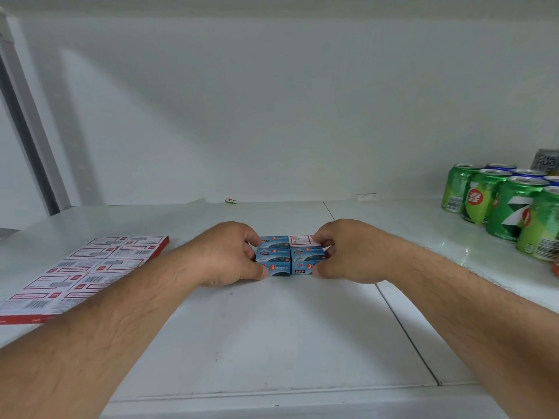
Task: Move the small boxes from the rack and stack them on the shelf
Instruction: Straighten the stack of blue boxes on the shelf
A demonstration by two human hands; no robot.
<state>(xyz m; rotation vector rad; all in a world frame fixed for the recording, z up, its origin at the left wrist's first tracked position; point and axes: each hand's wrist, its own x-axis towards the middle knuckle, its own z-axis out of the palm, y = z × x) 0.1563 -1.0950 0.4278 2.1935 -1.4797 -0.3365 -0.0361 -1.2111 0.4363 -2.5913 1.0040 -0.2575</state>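
Observation:
Several small blue boxes (pixel 289 256) with red number labels sit packed together in a tight block on the white shelf (pixel 272 322), near its middle. My left hand (pixel 225 255) clasps the block's left side, thumb at the front corner and fingers over the top. On the right side my right hand (pixel 344 252) grips it the same way. One box at the back right shows a white and red face. Both forearms reach in from the bottom corners. The rack is out of view.
Flat red-and-white boxes (pixel 87 267) lie in rows on the shelf's left part. Green and blue drink cans (pixel 502 204) stand in a group at the right. A seam (pixel 393 313) runs across the shelf right of the blue boxes. The white back wall stands behind.

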